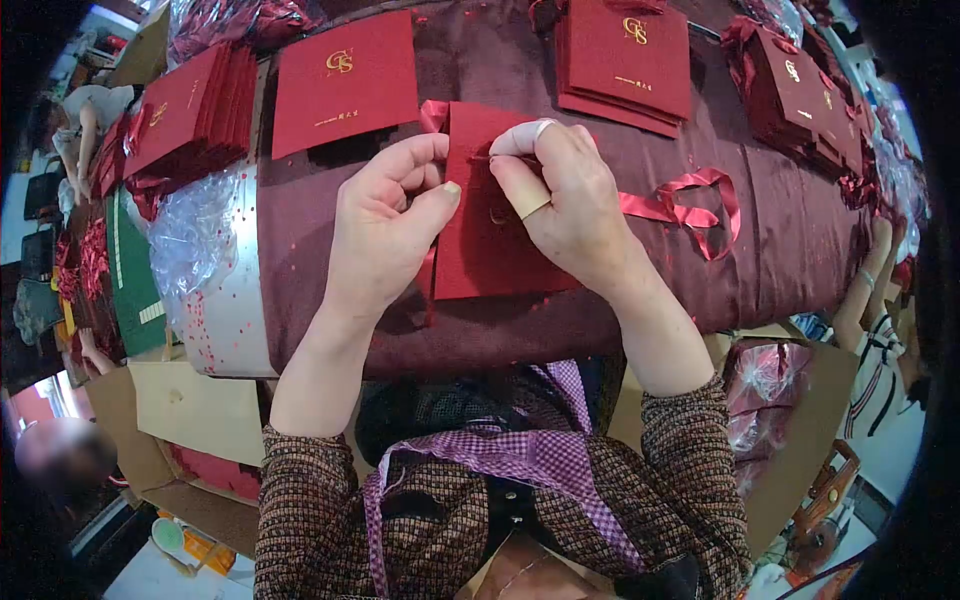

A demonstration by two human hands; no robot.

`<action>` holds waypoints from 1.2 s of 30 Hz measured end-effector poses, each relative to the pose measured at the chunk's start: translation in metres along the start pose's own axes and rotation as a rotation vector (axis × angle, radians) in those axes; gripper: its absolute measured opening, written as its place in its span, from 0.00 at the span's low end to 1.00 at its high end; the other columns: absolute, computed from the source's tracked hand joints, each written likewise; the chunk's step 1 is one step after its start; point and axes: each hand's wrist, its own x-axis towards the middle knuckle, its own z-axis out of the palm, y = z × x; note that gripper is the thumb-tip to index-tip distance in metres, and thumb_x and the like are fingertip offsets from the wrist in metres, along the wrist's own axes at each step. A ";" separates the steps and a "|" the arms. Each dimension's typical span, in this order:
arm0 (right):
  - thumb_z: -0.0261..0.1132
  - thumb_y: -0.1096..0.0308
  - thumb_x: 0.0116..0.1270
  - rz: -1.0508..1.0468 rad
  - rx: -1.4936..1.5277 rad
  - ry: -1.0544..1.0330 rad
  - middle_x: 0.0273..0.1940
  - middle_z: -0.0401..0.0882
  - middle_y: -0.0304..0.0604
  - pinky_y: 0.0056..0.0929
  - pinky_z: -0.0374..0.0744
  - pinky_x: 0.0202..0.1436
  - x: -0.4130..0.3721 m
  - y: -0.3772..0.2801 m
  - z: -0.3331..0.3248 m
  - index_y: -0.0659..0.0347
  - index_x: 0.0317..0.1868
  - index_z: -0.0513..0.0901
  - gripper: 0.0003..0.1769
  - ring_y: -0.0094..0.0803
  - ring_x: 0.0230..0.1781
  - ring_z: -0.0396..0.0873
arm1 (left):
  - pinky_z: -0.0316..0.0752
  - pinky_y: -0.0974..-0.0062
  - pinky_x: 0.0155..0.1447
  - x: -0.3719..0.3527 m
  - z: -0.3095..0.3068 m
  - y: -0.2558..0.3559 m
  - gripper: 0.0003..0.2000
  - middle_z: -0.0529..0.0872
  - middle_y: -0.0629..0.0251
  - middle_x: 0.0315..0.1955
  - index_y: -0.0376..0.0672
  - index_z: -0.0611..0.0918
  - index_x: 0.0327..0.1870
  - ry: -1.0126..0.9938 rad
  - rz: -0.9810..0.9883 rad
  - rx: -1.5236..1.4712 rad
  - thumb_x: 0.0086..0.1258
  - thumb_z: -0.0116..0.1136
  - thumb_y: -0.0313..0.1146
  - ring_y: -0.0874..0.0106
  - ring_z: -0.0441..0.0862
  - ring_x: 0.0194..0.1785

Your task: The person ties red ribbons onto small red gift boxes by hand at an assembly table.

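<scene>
A dark red card gift bag (478,262) lies flat in front of me on the table. At its left edge is my left hand (392,222), with thumb and index finger apart and the other fingers curled. Its thumb tip overlaps the bag's edge. My right hand (567,190) is over the bag's upper part, thumb and index finger pinched together. A thin, small thing shows at those fingertips, too fine to name. Tape wraps the right thumb, and a white cover is on a finger. Red ribbon (433,116) shows by the bag's top left corner.
A loose red ribbon (705,212) lies right of my hands on the dark red tablecloth (640,330). Beyond are a single bag (345,85) and stacked bags (625,65). Clear plastic (195,235) lies left. Cardboard boxes (195,405) stand below; other people are at the sides.
</scene>
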 end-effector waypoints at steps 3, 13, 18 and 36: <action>0.65 0.74 0.59 0.013 -0.012 -0.009 0.31 0.79 0.41 0.35 0.69 0.40 -0.001 -0.002 -0.002 0.60 0.34 0.75 0.06 0.39 0.34 0.78 | 0.65 0.90 0.38 -0.002 0.001 0.001 0.15 0.76 0.76 0.29 0.30 0.77 0.53 -0.020 0.000 0.060 0.64 0.55 0.17 0.89 0.69 0.33; 0.66 0.73 0.54 -0.234 -0.406 0.010 0.30 0.74 0.43 0.36 0.70 0.38 -0.009 -0.007 0.005 0.61 0.32 0.72 0.09 0.39 0.32 0.75 | 0.64 0.90 0.36 -0.002 0.006 -0.006 0.14 0.74 0.77 0.27 0.30 0.76 0.50 -0.039 0.081 0.155 0.63 0.54 0.15 0.89 0.68 0.31; 0.65 0.75 0.57 -0.035 -0.112 0.000 0.29 0.77 0.47 0.38 0.73 0.37 -0.008 -0.005 0.007 0.63 0.33 0.73 0.07 0.45 0.31 0.77 | 0.64 0.90 0.36 -0.002 0.004 -0.009 0.14 0.74 0.76 0.26 0.30 0.76 0.51 -0.061 0.068 0.166 0.63 0.54 0.15 0.88 0.68 0.31; 0.66 0.73 0.61 0.323 0.490 -0.205 0.31 0.81 0.47 0.32 0.79 0.36 0.000 -0.006 -0.021 0.65 0.39 0.79 0.08 0.39 0.30 0.81 | 0.72 0.83 0.43 0.004 -0.002 -0.018 0.05 0.83 0.67 0.33 0.32 0.80 0.42 -0.047 0.281 0.364 0.68 0.56 0.22 0.84 0.76 0.37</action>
